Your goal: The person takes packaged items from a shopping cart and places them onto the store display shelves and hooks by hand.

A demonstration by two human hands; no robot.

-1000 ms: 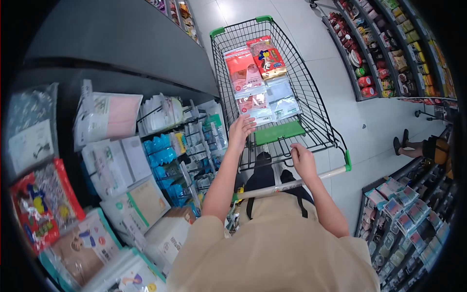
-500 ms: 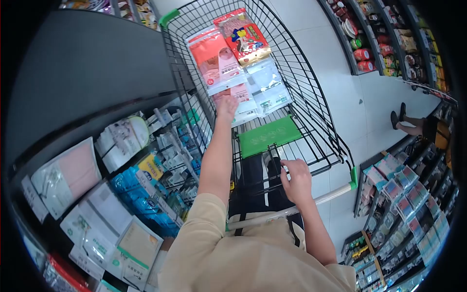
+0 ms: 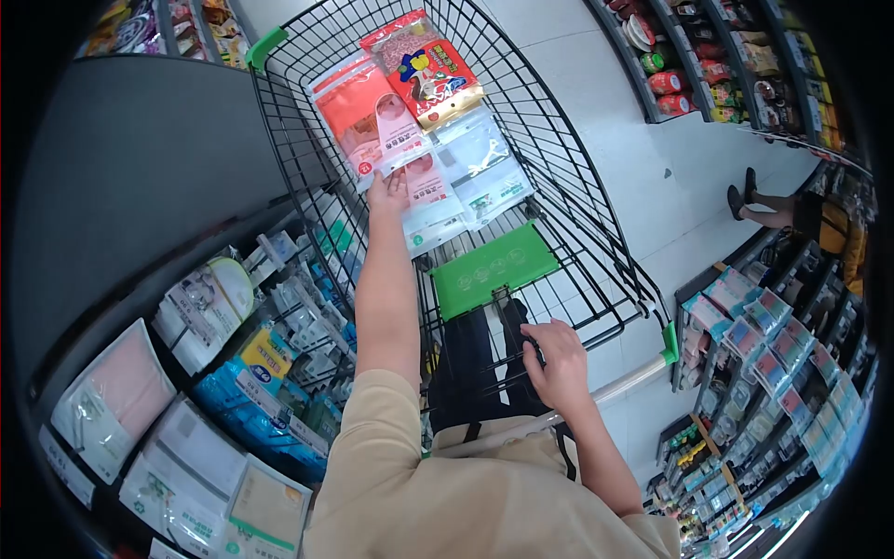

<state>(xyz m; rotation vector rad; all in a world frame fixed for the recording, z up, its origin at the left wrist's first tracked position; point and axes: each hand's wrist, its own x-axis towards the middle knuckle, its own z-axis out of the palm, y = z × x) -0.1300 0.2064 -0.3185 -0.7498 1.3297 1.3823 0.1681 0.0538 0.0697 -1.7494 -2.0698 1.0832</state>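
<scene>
A black wire shopping cart (image 3: 589, 182) with a green seat flap (image 3: 494, 270) stands before me. My left hand (image 3: 387, 194) reaches into it, fingers closed on the lower edge of a coral-and-white flat plastic packet (image 3: 358, 116). Under and beside that hand lie a pink-and-white packet (image 3: 430, 191) and a clear-and-white packet (image 3: 484, 168). A red-and-gold snack bag (image 3: 433, 79) rests across the upper packets. My right hand (image 3: 557, 365) hovers by the cart's seat grid, near the handle (image 3: 633, 380), thumb apart from bent fingers and nothing visible in it.
On the left, a shelf holds packaged textiles (image 3: 112, 401) and blue packs (image 3: 228, 387), beside a dark panel (image 3: 158, 140). Food shelves (image 3: 717, 70) stand upper right. Racks of small goods (image 3: 773, 345) line the right, where another person's legs (image 3: 768, 210) show.
My left hand has moved from the lower pink packet to the lower edge of the coral one. The cart has shifted slightly left in view; my right hand stays near the grid.
</scene>
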